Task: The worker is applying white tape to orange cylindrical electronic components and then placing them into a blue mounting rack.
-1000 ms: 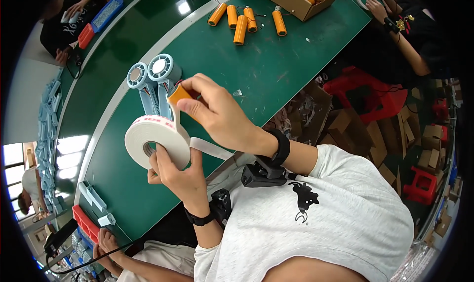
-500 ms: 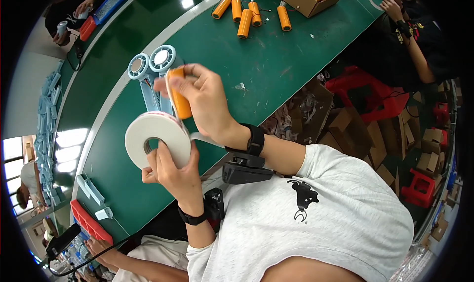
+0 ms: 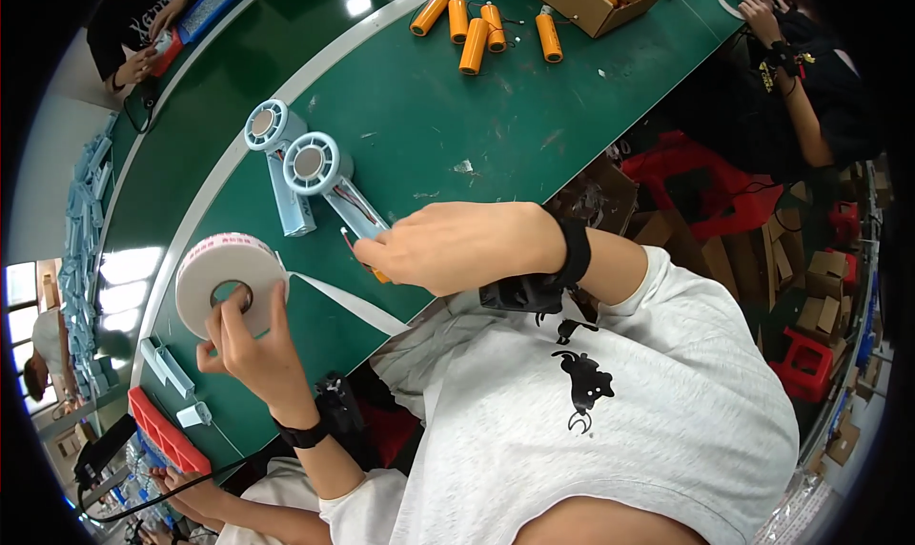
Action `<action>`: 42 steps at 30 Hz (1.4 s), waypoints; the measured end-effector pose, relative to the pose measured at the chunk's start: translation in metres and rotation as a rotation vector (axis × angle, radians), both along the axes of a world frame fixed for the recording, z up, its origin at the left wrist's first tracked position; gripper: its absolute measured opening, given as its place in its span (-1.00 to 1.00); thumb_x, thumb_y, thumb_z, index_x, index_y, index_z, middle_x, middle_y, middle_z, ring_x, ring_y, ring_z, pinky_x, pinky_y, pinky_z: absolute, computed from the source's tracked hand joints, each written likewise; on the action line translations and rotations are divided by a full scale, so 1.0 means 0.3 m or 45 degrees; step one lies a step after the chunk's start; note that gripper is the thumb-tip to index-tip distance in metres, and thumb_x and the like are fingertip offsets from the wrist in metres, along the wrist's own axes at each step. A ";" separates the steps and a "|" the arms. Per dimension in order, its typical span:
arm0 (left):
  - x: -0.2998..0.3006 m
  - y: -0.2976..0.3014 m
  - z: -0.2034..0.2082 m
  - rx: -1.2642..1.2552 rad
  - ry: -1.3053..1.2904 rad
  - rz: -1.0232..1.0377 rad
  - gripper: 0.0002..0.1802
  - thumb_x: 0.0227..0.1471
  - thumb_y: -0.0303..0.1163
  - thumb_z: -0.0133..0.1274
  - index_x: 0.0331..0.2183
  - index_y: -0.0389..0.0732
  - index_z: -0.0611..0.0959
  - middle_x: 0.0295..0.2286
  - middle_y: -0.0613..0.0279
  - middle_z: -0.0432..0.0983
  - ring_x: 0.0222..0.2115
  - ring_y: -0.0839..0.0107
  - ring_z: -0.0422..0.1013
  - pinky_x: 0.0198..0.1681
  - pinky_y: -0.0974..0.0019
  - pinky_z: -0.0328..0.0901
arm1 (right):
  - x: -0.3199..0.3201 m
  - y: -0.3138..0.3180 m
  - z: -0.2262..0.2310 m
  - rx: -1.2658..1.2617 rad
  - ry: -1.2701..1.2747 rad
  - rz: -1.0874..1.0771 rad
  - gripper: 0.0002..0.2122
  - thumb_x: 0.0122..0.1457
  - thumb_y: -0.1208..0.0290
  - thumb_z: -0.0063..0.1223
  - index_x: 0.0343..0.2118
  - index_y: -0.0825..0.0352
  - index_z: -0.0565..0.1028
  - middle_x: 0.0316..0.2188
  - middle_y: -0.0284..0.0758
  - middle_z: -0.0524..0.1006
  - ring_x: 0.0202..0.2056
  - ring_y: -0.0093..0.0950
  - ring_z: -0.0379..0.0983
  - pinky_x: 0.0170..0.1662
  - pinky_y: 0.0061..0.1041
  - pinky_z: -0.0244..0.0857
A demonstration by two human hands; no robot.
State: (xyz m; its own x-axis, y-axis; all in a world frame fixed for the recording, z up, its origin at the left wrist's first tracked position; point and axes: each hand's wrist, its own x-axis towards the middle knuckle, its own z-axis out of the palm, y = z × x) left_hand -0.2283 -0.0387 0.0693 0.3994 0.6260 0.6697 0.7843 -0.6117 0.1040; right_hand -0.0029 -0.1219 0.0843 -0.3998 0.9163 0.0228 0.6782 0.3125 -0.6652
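My left hand (image 3: 250, 349) grips a large roll of white tape (image 3: 205, 292), with fingers through its core. A loose tape strip (image 3: 351, 302) runs from the roll toward my lap. My right hand (image 3: 467, 249) is closed round an orange cylindrical battery (image 3: 381, 277); only its end and a bit of red wire show under the fingers. Just beyond, a light blue handheld fan (image 3: 315, 164) lies with its open handle, wires inside, reaching to my right fingertips. Another light blue fan (image 3: 269, 125) lies behind it to the left.
Several orange batteries (image 3: 472, 47) with leads lie at the back of the green table (image 3: 457, 125), beside a cardboard box (image 3: 591, 1). Light blue shell pieces (image 3: 170, 366) and a red bin (image 3: 164, 431) are at the left. Co-workers sit around; red stools (image 3: 701, 183) stand right.
My left hand has moved left and down with the tape roll, drawing the strip out. My right hand has come down and right with the battery. The nearer fan has shifted toward me.
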 end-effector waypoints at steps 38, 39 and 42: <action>0.289 0.030 0.024 -0.210 0.596 -0.907 -0.88 -0.15 -0.46 0.06 -0.49 -0.22 0.45 -0.14 0.23 0.25 -0.03 0.22 0.11 0.11 0.08 -0.11 | 0.167 -0.055 -0.056 0.606 0.435 -0.236 -0.84 -0.10 0.70 0.07 -0.40 0.40 0.45 -0.45 -0.33 0.42 -0.47 -0.43 0.43 -0.42 -0.59 0.32; 0.290 0.032 0.025 -0.212 0.594 -0.907 -0.88 -0.15 -0.46 0.06 -0.49 -0.22 0.45 -0.14 0.23 0.25 -0.03 0.22 0.11 0.11 0.08 -0.11 | 0.168 -0.056 -0.047 0.600 0.334 -0.208 -0.86 -0.09 0.69 0.07 -0.42 0.41 0.44 -0.46 -0.33 0.41 -0.48 -0.42 0.43 -0.44 -0.58 0.31; 0.289 0.043 0.025 -0.338 0.484 -0.950 -0.91 -0.13 -0.50 0.02 -0.49 -0.25 0.43 -0.18 0.18 0.26 -0.10 0.16 0.14 0.05 0.12 -0.03 | 0.167 -0.043 -0.032 0.541 0.291 -0.189 -0.87 -0.09 0.69 0.05 -0.43 0.41 0.42 -0.48 -0.32 0.39 -0.49 -0.39 0.42 -0.45 -0.54 0.30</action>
State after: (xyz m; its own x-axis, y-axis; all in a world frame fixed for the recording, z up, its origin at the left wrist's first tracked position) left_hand -0.1417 -0.0258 0.0767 0.9330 0.2286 0.2778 0.1997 -0.9714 0.1285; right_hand 0.0472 -0.1348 0.0747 -0.2069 0.8536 0.4781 0.5878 0.4991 -0.6367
